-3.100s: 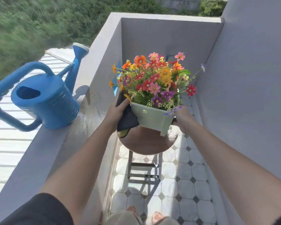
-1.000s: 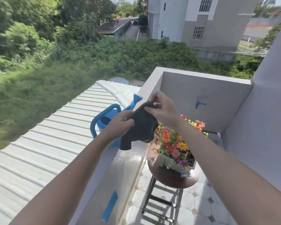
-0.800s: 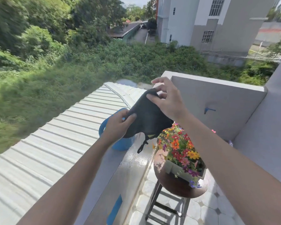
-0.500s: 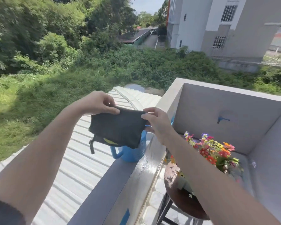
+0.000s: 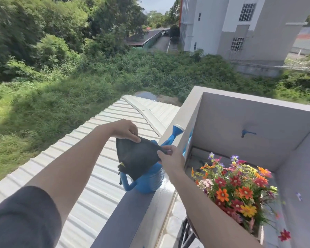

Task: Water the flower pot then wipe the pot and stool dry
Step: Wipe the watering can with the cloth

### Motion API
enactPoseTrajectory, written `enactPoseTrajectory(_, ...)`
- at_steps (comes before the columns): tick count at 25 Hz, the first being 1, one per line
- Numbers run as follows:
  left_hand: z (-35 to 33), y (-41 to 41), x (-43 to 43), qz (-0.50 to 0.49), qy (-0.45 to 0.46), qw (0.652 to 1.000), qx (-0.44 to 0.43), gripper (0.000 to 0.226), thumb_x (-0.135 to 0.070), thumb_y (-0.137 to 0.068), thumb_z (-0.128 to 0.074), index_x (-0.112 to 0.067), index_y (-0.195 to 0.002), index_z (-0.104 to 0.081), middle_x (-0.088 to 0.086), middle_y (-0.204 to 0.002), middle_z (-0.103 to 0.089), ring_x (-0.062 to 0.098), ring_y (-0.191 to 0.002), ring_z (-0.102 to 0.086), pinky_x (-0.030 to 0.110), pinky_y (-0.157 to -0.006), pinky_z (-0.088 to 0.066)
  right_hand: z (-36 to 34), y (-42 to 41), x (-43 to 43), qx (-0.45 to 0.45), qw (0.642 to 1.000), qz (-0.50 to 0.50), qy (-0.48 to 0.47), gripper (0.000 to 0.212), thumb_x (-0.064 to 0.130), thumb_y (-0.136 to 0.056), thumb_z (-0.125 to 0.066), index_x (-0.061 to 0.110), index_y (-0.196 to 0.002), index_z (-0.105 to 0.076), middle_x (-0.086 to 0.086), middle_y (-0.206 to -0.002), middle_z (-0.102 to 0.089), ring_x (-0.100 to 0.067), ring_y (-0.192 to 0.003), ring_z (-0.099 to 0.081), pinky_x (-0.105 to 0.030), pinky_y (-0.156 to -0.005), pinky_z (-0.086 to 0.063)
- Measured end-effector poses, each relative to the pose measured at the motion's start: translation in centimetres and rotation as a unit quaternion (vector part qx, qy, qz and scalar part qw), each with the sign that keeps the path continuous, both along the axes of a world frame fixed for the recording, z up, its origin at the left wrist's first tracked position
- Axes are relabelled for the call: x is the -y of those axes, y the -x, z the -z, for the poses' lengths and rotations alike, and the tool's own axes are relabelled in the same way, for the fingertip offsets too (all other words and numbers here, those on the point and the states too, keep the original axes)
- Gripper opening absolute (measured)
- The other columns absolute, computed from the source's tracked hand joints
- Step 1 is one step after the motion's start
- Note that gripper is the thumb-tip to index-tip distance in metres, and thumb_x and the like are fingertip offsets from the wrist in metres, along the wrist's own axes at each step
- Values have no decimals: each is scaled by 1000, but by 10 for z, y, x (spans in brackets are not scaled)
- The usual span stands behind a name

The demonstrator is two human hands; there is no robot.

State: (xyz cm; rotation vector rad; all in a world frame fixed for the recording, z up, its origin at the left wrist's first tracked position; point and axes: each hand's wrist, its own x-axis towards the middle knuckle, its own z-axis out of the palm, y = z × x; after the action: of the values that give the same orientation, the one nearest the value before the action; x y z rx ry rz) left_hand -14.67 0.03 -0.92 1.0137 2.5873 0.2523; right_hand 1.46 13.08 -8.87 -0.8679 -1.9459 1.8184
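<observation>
I hold a dark cloth (image 5: 135, 158) stretched between both hands above the balcony ledge. My left hand (image 5: 124, 128) pinches its top left corner and my right hand (image 5: 170, 158) pinches its right edge. Behind and below the cloth stands the blue watering can (image 5: 149, 179) on the ledge, its spout (image 5: 175, 132) pointing away. The flower pot's colourful flowers (image 5: 238, 187) show at lower right, below my right forearm. The pot itself and the stool are almost wholly hidden; only dark stool legs (image 5: 185, 233) peek out.
The grey parapet ledge (image 5: 132, 212) runs from the bottom centre up to the far corner, wet near the can. A corrugated metal roof (image 5: 100, 158) lies beyond it on the left. A blue tap (image 5: 245, 133) sticks out of the balcony's far wall. Tiled floor (image 5: 174, 217) below.
Both hands left the pot and lifted the cloth over the ledge. In the last half second they spread it out and shifted it right, in front of the watering can.
</observation>
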Motion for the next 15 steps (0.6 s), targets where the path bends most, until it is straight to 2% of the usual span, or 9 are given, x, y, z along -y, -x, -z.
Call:
enactPoseTrajectory(2, 9, -4, 0, -12, -16, 999, 36, 26, -40, -82, -69, -19, -97, -72, -5, -97, -64, 15, -98, -58, 28, -85, -45, 0, -2, 0, 13, 995, -28, -99, 18, 20, -85, -63, 15, -102, -59, 1, -93, -65, -17, -87, -63, -22, -72, -52)
enactPoseTrajectory(5, 23, -14, 3, -53, -114, 992, 20, 32, -33, -83, -70, -14, -109, -66, -2, -100, -59, 18, -97, -56, 23, -79, -41, 5, -3, 1, 0, 969, -47, -241, 19, 22, -87, -61, 16, -103, -52, 3, -93, -58, -16, -86, -57, -22, -73, -42)
enactPoseTrajectory(7, 24, -25, 3, -86, -171, 981, -21, 22, -34, -86, -65, -17, -101, -67, 1, -94, -62, 22, -91, -59, 23, -71, -43, 11, -2, 0, 10, 946, -70, -317, 17, 21, -88, -58, 16, -103, -53, 0, -99, -53, -19, -93, -51, -24, -76, -39)
enactPoseTrajectory(8, 22, -32, 1, -100, -175, 979, -9, 21, -37, -88, -61, -19, -94, -67, 2, -90, -66, 22, -89, -61, 25, -72, -46, 14, -1, 0, 23, 933, -93, -348, 16, 20, -90, -55, 16, -105, -55, -2, -103, -54, -22, -97, -51, -26, -78, -40)
enactPoseTrajectory(10, 23, -51, -5, -93, -131, 987, -2, 32, -52, -86, -56, -21, -87, -66, -2, -84, -66, 19, -86, -61, 29, -75, -47, 20, -2, -1, 44, 908, -119, -398, 22, 20, -94, -47, 15, -112, -59, -4, -111, -59, -25, -102, -53, -28, -84, -43)
enactPoseTrajectory(12, 28, -71, -12, -72, -72, 992, -72, 43, -63, -80, -54, -21, -82, -59, -3, -81, -62, 19, -84, -57, 30, -70, -43, 22, -7, 2, 36, 887, -111, -448, 26, 21, -95, -43, 14, -113, -62, -4, -110, -64, -24, -97, -57, -31, -84, -48)
enactPoseTrajectory(14, 37, -87, -17, -76, -18, 983, -165, 49, -63, -82, -49, -17, -95, -57, 2, -94, -64, 24, -91, -59, 31, -70, -43, 28, -14, 4, 10, 859, -102, -501, 34, 26, -96, -36, 14, -107, -65, -5, -103, -68, -25, -91, -62, -38, -80, -54)
enactPoseTrajectory(15, 41, -94, -19, -86, 2, 976, -198, 51, -60, -85, -47, -14, -104, -56, 4, -101, -64, 25, -95, -60, 32, -70, -42, 31, -18, 4, 11, 846, -111, -522, 43, 31, -98, -27, 14, -108, -65, -5, -104, -69, -26, -93, -63, -42, -81, -55)
